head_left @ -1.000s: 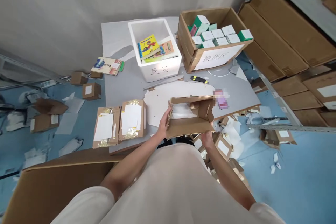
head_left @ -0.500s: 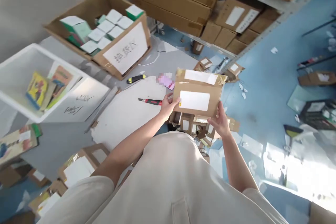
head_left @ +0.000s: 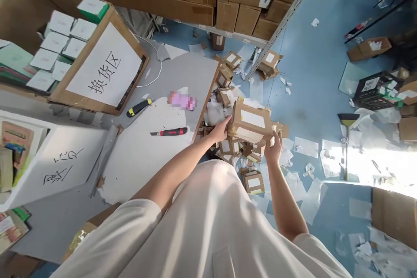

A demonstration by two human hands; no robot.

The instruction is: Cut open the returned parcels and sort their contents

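A brown cardboard box (head_left: pixel 265 118) with white labels and yellowish tape is held between my two hands, beyond the table's right edge and above a heap of boxes. My left hand (head_left: pixel 221 130) grips its left end, with the thumb along the side. At the lower right corner, the fingers of my right hand (head_left: pixel 273 147) are closed on the box. On the table to the left lie a red and black utility knife (head_left: pixel 171 132), its blade out, and a yellow and black cutter (head_left: pixel 139 107). A blurred pink item (head_left: pixel 182 100) lies behind them.
Several small cartons (head_left: pixel 254 181) and paper scraps litter the blue floor (head_left: pixel 302 95). A large carton (head_left: pixel 106 67) of green and white boxes and a white bin (head_left: pixel 70 160) stand on the table at left. Shelving with an upright post (head_left: pixel 283 26) rises ahead; a broom (head_left: pixel 347 139) is at right.
The box has moved away from the tabletop to over the heap, and has tilted so that another labelled side shows. Both hands have kept hold. The view has shifted right.
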